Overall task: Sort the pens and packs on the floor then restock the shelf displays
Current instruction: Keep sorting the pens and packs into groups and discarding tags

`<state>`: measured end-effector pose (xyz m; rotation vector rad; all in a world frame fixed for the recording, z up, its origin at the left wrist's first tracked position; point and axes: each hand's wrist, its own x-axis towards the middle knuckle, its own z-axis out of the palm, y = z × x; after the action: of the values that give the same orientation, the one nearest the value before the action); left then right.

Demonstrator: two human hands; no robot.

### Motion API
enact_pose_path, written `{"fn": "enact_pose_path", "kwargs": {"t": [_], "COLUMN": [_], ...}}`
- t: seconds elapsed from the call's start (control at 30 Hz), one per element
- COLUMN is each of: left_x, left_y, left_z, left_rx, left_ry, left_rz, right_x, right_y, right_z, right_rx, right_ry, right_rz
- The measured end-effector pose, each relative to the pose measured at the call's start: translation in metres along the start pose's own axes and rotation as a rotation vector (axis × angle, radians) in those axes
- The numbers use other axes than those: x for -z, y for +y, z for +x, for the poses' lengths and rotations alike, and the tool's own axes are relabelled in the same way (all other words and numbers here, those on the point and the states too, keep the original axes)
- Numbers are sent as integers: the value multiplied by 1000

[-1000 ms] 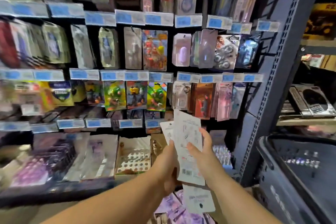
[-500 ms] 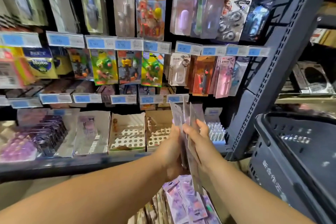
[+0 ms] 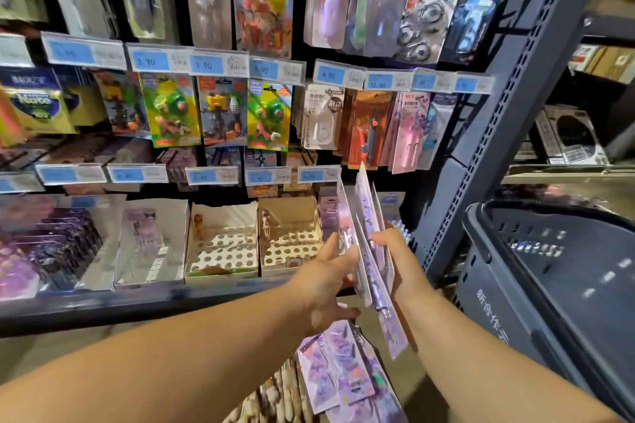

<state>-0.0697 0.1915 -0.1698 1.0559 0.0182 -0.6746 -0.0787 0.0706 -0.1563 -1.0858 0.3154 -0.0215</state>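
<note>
On the floor (image 3: 424, 395) nearest the camera lies a loose pile (image 3: 338, 378) of purple packs, fanned out between the two forearms. Above it, both arms reach forward and meet around a small stack of packs (image 3: 369, 247), held on edge and tilted, the top end toward the shelf and the bottom end hanging over the pile. The left grip (image 3: 326, 282) lies released against the stack's left face, its fingers straight along the card and its thumb stretched out underneath. The right grip (image 3: 400, 261) grasps the stack from the right, its fingers curled over the near edge. Just to the right stands a dark grey basket (image 3: 549, 302), beside the shelf's grey post (image 3: 498, 120). Behind the hands, the bottom shelf (image 3: 137, 302) carries two cardboard boxes (image 3: 223, 251) with rows of round holes, and further left more purple packs stand in trays. Above run rows of blue price tags (image 3: 206, 63), and over those hang carded goods (image 3: 171, 106) on hooks, green, orange and pink among them.
</note>
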Motion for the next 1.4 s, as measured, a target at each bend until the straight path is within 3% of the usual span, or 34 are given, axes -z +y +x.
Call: {"fn": "enact_pose_path", "kwargs": {"t": [0.33, 0.5, 0.73, 1.07, 1.27, 1.4], "left_x": [5, 12, 27, 66, 128, 171], "left_y": [7, 13, 34, 81, 97, 89], "left_z": [-4, -4, -7, -14, -18, -27], "left_rx": [62, 35, -31, 35, -11, 15], "left_ry": [9, -22, 95, 181, 252, 225], "left_rz": [157, 202, 219, 434, 375, 174], "right_x": [3, 10, 10, -14, -29, -55], "right_y": [4, 0, -4, 18, 29, 52], "right_z": [-3, -5, 1, 8, 24, 37], "right_rx": [-85, -27, 37, 70, 81, 30], "right_ry": [-150, -122, -146, -34, -138, -253], "right_rz": [31, -150, -448, -622, -751, -889]}}
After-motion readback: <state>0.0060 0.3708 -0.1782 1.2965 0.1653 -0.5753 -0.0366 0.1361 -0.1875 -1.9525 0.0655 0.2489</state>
